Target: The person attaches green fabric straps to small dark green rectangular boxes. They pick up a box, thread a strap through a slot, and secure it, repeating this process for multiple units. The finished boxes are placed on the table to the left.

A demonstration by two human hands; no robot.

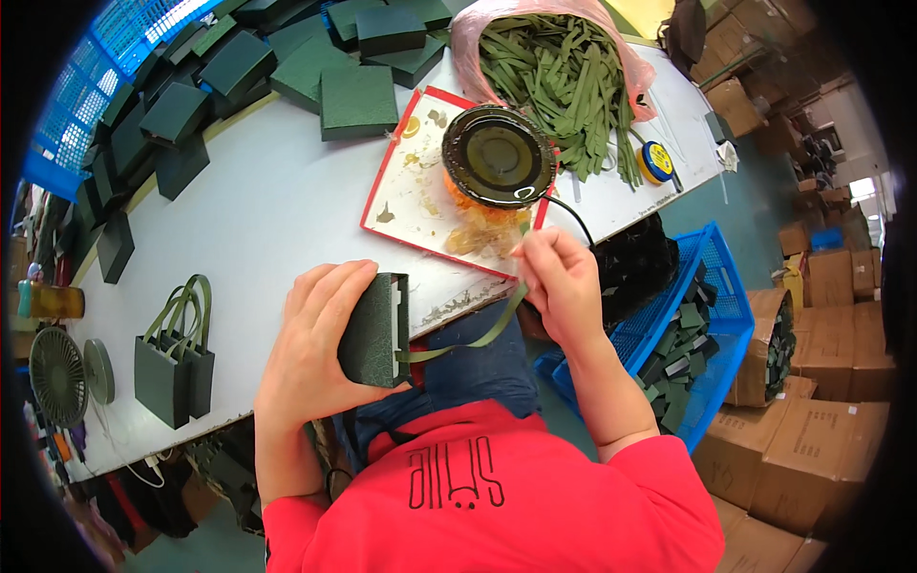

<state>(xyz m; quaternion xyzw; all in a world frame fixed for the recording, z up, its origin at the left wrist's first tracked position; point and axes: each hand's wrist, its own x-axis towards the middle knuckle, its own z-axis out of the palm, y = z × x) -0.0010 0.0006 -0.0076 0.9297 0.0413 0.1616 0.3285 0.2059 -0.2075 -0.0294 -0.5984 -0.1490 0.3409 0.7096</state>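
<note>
My left hand [315,334] is wrapped round a small dark green box [368,339], held at the table's front edge with its pale opening facing right. A green ribbon [478,341] runs from the lower right side of this box in a slack curve. Its far end is pinched between the thumb and fingers of my right hand [562,277]. Just beyond that hand stands a round black pot [499,158] of dark liquid, with amber drips down its side. Under the pot lies a stained white board [406,196] with a red border.
Behind the pot, a pink plastic bag [465,53] spills green ribbons [564,86]. Several green boxes [358,100] are piled along the far left. Two small green bags with handles [172,372] stand at left, near a fan [57,375]. A blue crate [731,315] and cardboard cartons [821,449] are at right.
</note>
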